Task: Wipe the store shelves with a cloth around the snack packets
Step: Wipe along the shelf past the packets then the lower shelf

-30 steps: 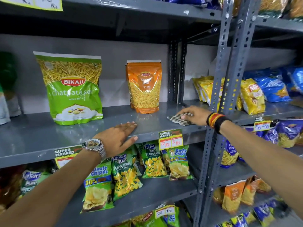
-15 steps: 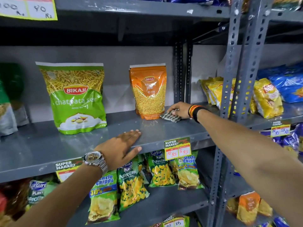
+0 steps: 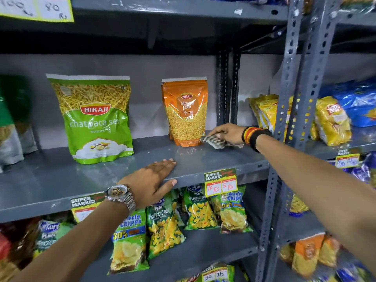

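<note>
Shelf: we see a grey metal shelf [image 3: 50, 180] running across the middle of the frame, its front edge carrying price tags.
Right hand: our right hand [image 3: 227, 133] reaches in from the right edge to the centre right of the frame, fingers clenched around the cloth.
Cloth: a small checked cloth [image 3: 216, 141] is bunched under the right hand and lies on the shelf surface, just beside the lower right corner of the orange packet; we cannot tell whether it touches the packet.
Left hand: our left hand [image 3: 151, 180] lies flat near the centre of the frame, palm down on the shelf's front edge, fingers extended and released, grasping nothing; the thumb hangs over the lip.
Watch: a silver wristwatch [image 3: 120, 193] sits on the left wrist.
Wristbands: a red and yellow band and a black one [image 3: 253, 136] circle the right wrist.
Green packet: a large green Bikaji packet [image 3: 95, 121] stands upright, left of centre, against the back wall.
Orange packet: a smaller orange Bikaji packet [image 3: 186, 112] stands upright, right of the green one and well apart from it.
Price tag: a yellow tag [image 3: 220, 183] reading 10 Rs and 5 Rs hangs on the shelf edge, lower right of the left hand.
Lower shelf: Uncle Chipps and Puffcorn bags [image 3: 164, 231] lean in a row below.
Upright: a perforated grey post [image 3: 293, 123] rises at the right, with yellow packets [image 3: 333, 121] beyond it.
</note>
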